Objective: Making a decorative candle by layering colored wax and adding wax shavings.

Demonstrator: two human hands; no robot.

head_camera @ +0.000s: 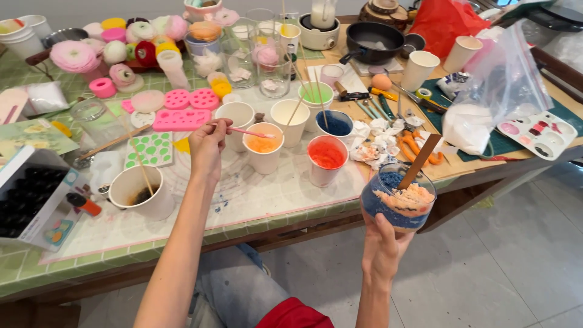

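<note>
Left hand (207, 141) pinches a pink spoon (250, 132) over the orange cup (264, 147); right hand (384, 243) grips a glass jar (398, 197), blue and peach layers in, room on top.

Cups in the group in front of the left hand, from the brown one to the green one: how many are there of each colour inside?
Orange cup: 1
Red cup: 1
Blue cup: 1
Green cup: 1
Brown cup: 1
White-inside cups: 2
Total: 7

black box (27, 200) cut by left edge | paint palette (540, 133) partly under bag
</note>
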